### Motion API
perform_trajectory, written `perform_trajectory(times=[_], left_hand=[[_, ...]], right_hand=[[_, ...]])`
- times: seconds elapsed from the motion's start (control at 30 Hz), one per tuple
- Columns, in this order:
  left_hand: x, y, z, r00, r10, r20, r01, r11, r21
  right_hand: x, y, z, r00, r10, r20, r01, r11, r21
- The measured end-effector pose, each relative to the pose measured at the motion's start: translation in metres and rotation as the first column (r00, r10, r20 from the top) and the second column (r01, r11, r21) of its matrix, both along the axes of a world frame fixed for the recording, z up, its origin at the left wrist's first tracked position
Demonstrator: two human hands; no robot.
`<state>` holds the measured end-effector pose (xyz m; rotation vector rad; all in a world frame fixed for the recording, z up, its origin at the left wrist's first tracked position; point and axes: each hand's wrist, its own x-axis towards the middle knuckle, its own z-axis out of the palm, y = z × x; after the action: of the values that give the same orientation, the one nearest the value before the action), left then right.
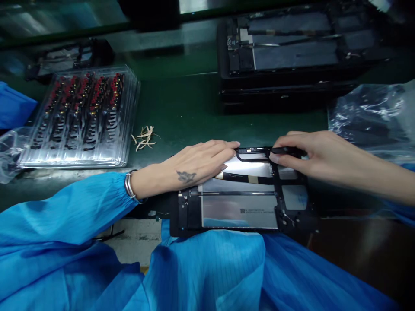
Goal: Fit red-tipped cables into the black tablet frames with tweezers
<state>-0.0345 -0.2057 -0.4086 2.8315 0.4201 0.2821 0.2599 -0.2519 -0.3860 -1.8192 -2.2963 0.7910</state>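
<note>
An opened tablet body [240, 209], black-framed with silver panels inside, lies at the near edge of the green work surface against my blue coat. My left hand [191, 166] lies flat on its upper left part, fingers stretched out toward the top edge. My right hand [308, 153] is closed in a pinch on a thin black tool [287, 150] whose tip touches the tablet's top edge. A metal bracelet [129, 185] is on my left wrist.
A stack of clear blister trays [81, 116] with small red and black parts stands at the left. Loose rubber bands [144, 138] lie beside it. Black trays holding more opened tablets [292, 56] stand at the back right. A crumpled plastic bag [372, 112] lies at the right.
</note>
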Motion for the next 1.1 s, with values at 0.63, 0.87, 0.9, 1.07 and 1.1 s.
perform_trajectory(times=[0.63, 0.87, 0.9, 1.07, 1.1], left_hand=[[0.005, 0.004, -0.002, 0.99, -0.128, -0.052, 0.134, 0.8, 0.586], [0.012, -0.001, 0.012, 0.972, -0.161, -0.17, 0.234, 0.685, 0.69], [0.013, -0.002, 0.015, 0.969, -0.153, -0.193, 0.245, 0.675, 0.696], [0.017, -0.008, 0.02, 0.97, -0.122, -0.213, 0.228, 0.768, 0.598], [0.017, -0.007, 0.019, 0.971, -0.121, -0.208, 0.222, 0.785, 0.578]], right_hand=[[-0.001, 0.003, 0.003, 1.0, 0.024, -0.006, -0.024, 1.0, 0.001], [0.001, 0.004, 0.002, 1.0, -0.016, -0.02, 0.016, 1.0, -0.012], [0.001, 0.004, 0.001, 0.999, -0.018, -0.033, 0.018, 1.0, -0.001], [0.003, 0.005, -0.001, 0.997, -0.034, -0.07, 0.037, 0.999, 0.04], [0.003, 0.005, -0.001, 0.997, -0.029, -0.073, 0.032, 0.999, 0.043]])
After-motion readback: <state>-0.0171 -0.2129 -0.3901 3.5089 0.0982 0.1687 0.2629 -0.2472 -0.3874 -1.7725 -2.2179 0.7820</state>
